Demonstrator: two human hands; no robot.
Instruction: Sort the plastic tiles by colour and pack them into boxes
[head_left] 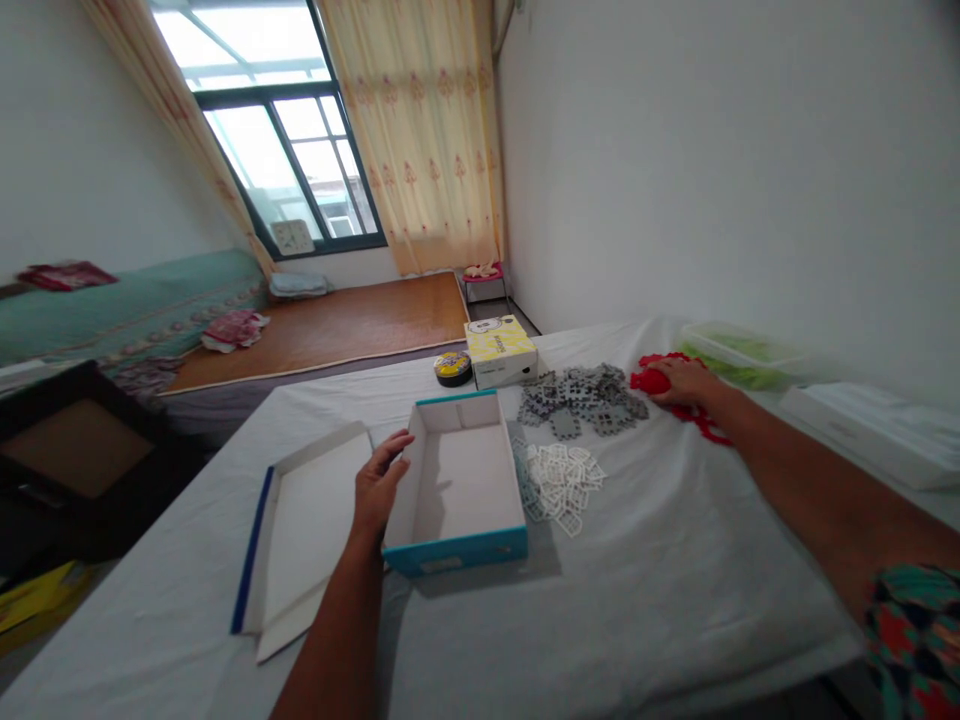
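Observation:
A blue-edged cardboard box [465, 480] with a white inside stands without its lid on the white sheet. My left hand [379, 485] holds its left rim with curved fingers. To the right, my right hand [682, 382] is closed over red plastic pieces [652, 382], with more red pieces [712, 428] under and beside the palm. Some of the red pieces are hidden by the hand. Grey interlocking plastic pieces [581, 395] lie in a heap between the box and my right hand. White lattice-like pieces [564, 480] are piled against the box's right side.
The box lid [311, 530] with a dark-blue edge lies left of the box. Behind stand a yellow-and-white carton [501, 348] and a round black-and-yellow tin [453, 368]. A clear container with green contents [731, 355] and a white box [874, 430] sit along the wall.

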